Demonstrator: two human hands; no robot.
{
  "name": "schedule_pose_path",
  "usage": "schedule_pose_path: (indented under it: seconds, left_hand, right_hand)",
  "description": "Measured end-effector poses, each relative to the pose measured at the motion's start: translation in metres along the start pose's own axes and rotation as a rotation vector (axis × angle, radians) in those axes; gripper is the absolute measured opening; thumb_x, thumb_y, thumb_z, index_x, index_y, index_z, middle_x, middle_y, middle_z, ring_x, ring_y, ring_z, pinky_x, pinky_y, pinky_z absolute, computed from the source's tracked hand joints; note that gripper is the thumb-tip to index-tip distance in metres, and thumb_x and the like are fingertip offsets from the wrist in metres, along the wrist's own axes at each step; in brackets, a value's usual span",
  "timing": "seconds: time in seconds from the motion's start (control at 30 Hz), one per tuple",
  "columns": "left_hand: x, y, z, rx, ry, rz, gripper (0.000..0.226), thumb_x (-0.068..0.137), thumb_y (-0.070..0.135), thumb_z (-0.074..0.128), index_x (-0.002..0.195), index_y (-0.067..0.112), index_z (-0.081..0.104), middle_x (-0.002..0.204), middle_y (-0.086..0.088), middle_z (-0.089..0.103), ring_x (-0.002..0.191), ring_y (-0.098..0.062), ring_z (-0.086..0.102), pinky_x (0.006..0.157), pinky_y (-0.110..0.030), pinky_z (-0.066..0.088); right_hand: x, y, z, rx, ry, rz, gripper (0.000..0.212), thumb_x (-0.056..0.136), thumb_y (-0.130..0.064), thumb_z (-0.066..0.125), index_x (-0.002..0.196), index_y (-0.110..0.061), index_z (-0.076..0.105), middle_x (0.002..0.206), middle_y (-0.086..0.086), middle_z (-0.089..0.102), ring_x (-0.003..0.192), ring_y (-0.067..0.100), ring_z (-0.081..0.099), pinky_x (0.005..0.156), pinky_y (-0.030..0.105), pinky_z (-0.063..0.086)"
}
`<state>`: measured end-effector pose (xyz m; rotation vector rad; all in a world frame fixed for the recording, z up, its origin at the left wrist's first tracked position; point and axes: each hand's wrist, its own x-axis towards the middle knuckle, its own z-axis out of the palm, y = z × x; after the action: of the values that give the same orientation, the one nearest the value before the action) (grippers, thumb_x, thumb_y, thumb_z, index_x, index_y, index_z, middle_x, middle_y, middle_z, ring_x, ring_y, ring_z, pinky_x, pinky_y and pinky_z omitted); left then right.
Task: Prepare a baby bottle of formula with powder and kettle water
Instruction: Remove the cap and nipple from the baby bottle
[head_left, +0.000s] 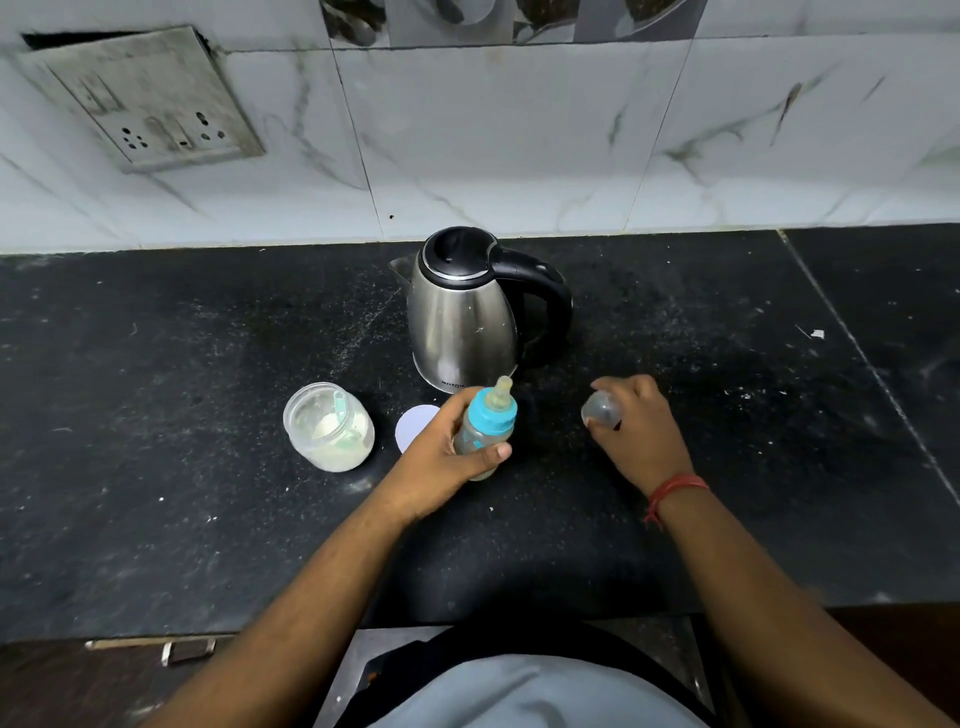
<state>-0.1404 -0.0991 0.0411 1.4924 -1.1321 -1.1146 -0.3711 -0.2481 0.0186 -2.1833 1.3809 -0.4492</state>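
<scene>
From the head camera, my left hand (447, 452) wraps around the small clear baby bottle with a blue collar and pale teat (485, 423), fingers behind and thumb across the front, holding it tilted a little towards the wall, its base at or just above the black speckled stone counter (182, 519); I cannot tell which. I judge this grip is meant to steady the bottle for what comes next. My right hand (636, 428), well to the right of that grip, curls over the clear domed bottle cap (601, 410), gripping it low by the counter, probably to park it out of the way.

Just beyond the bottle stands the steel electric kettle with a black lid and handle (462, 312), handle turned right, handy for my right hand. Left of the bottle grip lies a white round lid (415, 423), and further left the open clear jar of white formula powder with a pale green scoop inside (328, 426). The teat collar is on, so filling is not yet possible.
</scene>
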Motion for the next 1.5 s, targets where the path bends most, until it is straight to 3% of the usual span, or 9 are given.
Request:
schedule_pose_path:
  seconds: [0.33, 0.47, 0.6, 0.7, 0.8, 0.97, 1.13, 1.33, 1.5]
  left_hand:
    - [0.006, -0.01, 0.005, 0.048, 0.087, 0.016, 0.057, 0.088, 0.01, 0.08, 0.131, 0.037, 0.054, 0.11, 0.029, 0.067, 0.106, 0.01, 0.061, 0.092, -0.006, 0.043]
    - [0.007, -0.01, 0.004, 0.043, 0.142, 0.01, 0.055, 0.086, 0.017, 0.083, 0.131, 0.033, 0.058, 0.11, 0.027, 0.069, 0.104, 0.008, 0.064, 0.086, -0.006, 0.045]
    - [0.006, -0.007, 0.005, 0.074, 0.155, 0.001, 0.051, 0.087, 0.024, 0.083, 0.128, 0.039, 0.058, 0.112, 0.028, 0.069, 0.106, 0.008, 0.063, 0.088, -0.006, 0.044]
    - [0.006, -0.001, 0.011, 0.097, 0.155, 0.033, 0.05, 0.09, 0.026, 0.079, 0.134, 0.031, 0.056, 0.116, 0.025, 0.069, 0.11, 0.006, 0.063, 0.092, -0.007, 0.043]
    - [0.006, 0.007, 0.017, 0.143, 0.164, 0.097, 0.045, 0.092, 0.025, 0.075, 0.131, 0.033, 0.054, 0.117, 0.018, 0.069, 0.109, 0.001, 0.065, 0.093, -0.012, 0.046]
    - [0.007, 0.009, 0.025, 0.292, 0.203, 0.22, 0.052, 0.09, 0.02, 0.076, 0.135, 0.016, 0.052, 0.125, 0.003, 0.064, 0.116, -0.01, 0.063, 0.098, -0.033, 0.052]
    - [0.007, 0.016, 0.026, 0.398, 0.231, 0.301, 0.061, 0.087, 0.02, 0.077, 0.141, 0.009, 0.05, 0.129, -0.003, 0.061, 0.121, -0.015, 0.059, 0.102, -0.037, 0.05]
    - [0.007, 0.027, 0.023, 0.211, 0.119, 0.188, 0.055, 0.086, 0.008, 0.077, 0.135, 0.012, 0.053, 0.116, 0.001, 0.071, 0.105, -0.01, 0.07, 0.089, -0.035, 0.057]
    - [0.008, 0.035, 0.019, 0.03, -0.036, 0.127, 0.068, 0.082, -0.014, 0.057, 0.14, 0.02, 0.048, 0.077, 0.011, 0.063, 0.061, -0.007, 0.054, 0.054, -0.022, 0.043]
  right_hand:
    - [-0.005, 0.013, 0.011, -0.122, -0.115, 0.06, 0.069, 0.088, -0.021, 0.076, 0.148, -0.013, 0.044, 0.143, 0.009, 0.044, 0.131, 0.032, 0.042, 0.11, 0.041, 0.042]
    - [-0.004, -0.002, 0.002, -0.024, 0.102, -0.025, 0.06, 0.09, -0.027, 0.074, 0.142, -0.014, 0.049, 0.141, 0.006, 0.046, 0.13, 0.025, 0.042, 0.107, 0.033, 0.04]
    - [-0.006, -0.042, -0.004, 0.335, 0.164, -0.105, 0.036, 0.094, -0.032, 0.068, 0.125, -0.016, 0.062, 0.119, -0.004, 0.057, 0.106, 0.007, 0.059, 0.09, 0.017, 0.048]
    - [-0.01, -0.077, 0.002, 0.626, -0.089, -0.071, 0.029, 0.094, -0.036, 0.068, 0.121, -0.028, 0.061, 0.121, -0.008, 0.062, 0.106, -0.006, 0.061, 0.086, 0.01, 0.048]
    - [-0.012, -0.099, 0.013, 0.845, -0.275, 0.008, 0.037, 0.089, -0.036, 0.074, 0.123, -0.029, 0.061, 0.121, -0.005, 0.069, 0.111, 0.002, 0.066, 0.093, 0.021, 0.054]
    - [-0.015, -0.126, 0.026, 1.181, -0.172, 0.197, 0.036, 0.077, -0.033, 0.081, 0.107, -0.018, 0.068, 0.09, -0.003, 0.076, 0.09, 0.013, 0.074, 0.078, 0.026, 0.057]
    - [-0.017, -0.141, 0.029, 1.21, -0.068, 0.274, 0.036, 0.077, -0.029, 0.082, 0.104, -0.008, 0.072, 0.09, 0.007, 0.076, 0.087, 0.019, 0.074, 0.081, 0.035, 0.06]
    - [-0.014, -0.141, 0.024, 1.23, -0.063, 0.296, 0.017, 0.081, -0.015, 0.078, 0.096, -0.007, 0.076, 0.081, 0.007, 0.075, 0.079, 0.019, 0.073, 0.068, 0.03, 0.058]
    - [-0.011, -0.144, 0.013, 1.218, -0.192, 0.122, 0.017, 0.076, -0.013, 0.068, 0.09, -0.018, 0.078, 0.11, 0.006, 0.078, 0.106, 0.012, 0.072, 0.091, 0.034, 0.059]
